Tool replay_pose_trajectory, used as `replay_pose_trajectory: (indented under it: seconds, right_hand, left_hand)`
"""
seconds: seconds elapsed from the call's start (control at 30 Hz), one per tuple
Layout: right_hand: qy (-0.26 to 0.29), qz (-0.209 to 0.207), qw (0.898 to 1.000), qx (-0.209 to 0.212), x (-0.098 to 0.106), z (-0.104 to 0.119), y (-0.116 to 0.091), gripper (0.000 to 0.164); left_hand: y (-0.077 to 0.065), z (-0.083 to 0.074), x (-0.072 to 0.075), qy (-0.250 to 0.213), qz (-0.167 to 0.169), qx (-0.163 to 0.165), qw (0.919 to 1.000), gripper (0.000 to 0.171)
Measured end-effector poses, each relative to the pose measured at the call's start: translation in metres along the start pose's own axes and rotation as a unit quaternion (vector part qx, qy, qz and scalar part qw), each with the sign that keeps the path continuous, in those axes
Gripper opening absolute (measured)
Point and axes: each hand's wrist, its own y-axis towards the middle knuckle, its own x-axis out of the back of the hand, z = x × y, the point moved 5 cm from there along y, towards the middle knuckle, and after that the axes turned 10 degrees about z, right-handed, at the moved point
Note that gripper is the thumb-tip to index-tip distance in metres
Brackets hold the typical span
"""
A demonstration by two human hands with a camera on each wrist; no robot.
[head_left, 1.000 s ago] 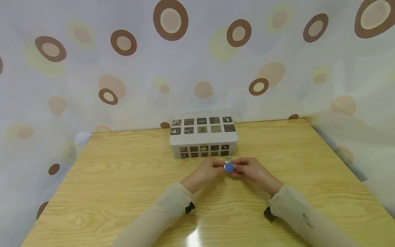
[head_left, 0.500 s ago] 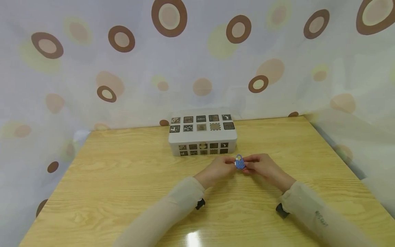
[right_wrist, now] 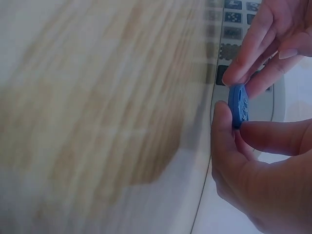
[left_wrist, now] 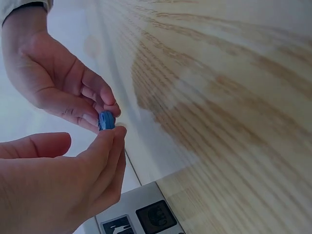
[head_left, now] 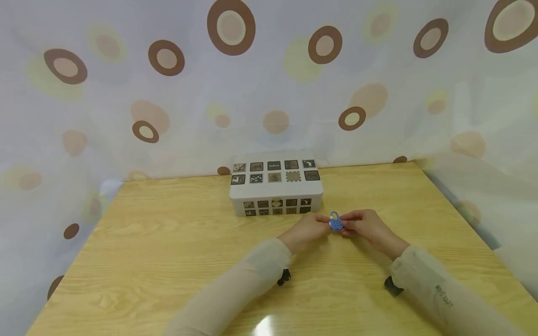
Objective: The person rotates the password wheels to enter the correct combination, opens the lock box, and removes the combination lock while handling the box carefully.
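Note:
A small blue combination padlock (head_left: 336,224) is held above the table, shackle upward, with number dials on its face in the head view. My right hand (head_left: 371,227) pinches its body between thumb and fingers, as the right wrist view confirms with the padlock (right_wrist: 239,106) at the fingertips. From the other side, the extended fingers of my left hand (head_left: 307,229) touch the padlock. The left thumb (left_wrist: 52,145) stands apart from it in the left wrist view. Whether the shackle is locked cannot be made out.
Behind the hands, a white rectangular box (head_left: 275,187) with dark square pictures and a clasp on its front stands on the wooden table (head_left: 168,242). A patterned curtain (head_left: 189,102) hangs along the back and sides.
Both hands and the padlock have shifted to the right, past the box's right front corner. The box stays in place.

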Motion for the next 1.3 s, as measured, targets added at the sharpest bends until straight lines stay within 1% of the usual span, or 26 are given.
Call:
replay_pose_trajectory:
  seconds: [0.17,0.33,0.53,0.67,0.9,1.07,1.2,1.3]
  right_hand:
    - [-0.045,-0.008,0.999,0.005,0.006,0.007,0.009,0.031]
    - [-0.058,-0.004,0.998,0.000,0.007,0.013,0.016,0.031]
    - [-0.082,-0.009,0.997,-0.016,0.010,0.010,0.020,0.030]
    - [-0.092,-0.011,0.995,-0.025,0.012,0.007,0.021,0.029]
    - [-0.109,-0.010,0.994,-0.014,0.014,0.008,0.024,0.027]
    - [-0.141,-0.019,0.990,-0.006,0.017,0.005,0.025,0.025]
    - [-0.161,-0.024,0.987,-0.005,0.019,0.004,0.025,0.024]
    - [-0.171,-0.028,0.985,-0.009,0.020,0.002,0.026,0.024]
  left_hand:
    - [0.008,-0.003,0.004,-0.028,0.002,0.009,0.9996,0.027]
    - [0.012,-0.006,0.008,-0.032,0.000,0.014,0.9994,0.030]
    - [0.015,-0.004,0.005,-0.044,0.008,0.013,0.9989,0.030]
    - [0.017,-0.003,0.004,-0.045,0.011,0.022,0.9987,0.033]
    - [0.022,-0.001,0.000,-0.061,0.011,0.041,0.9972,0.028]
    - [0.024,0.000,-0.005,-0.082,0.018,0.045,0.9955,0.027]
    - [0.025,0.002,-0.007,-0.081,0.027,0.047,0.9952,0.024]
    - [0.026,0.004,-0.009,-0.085,0.033,0.048,0.9947,0.025]
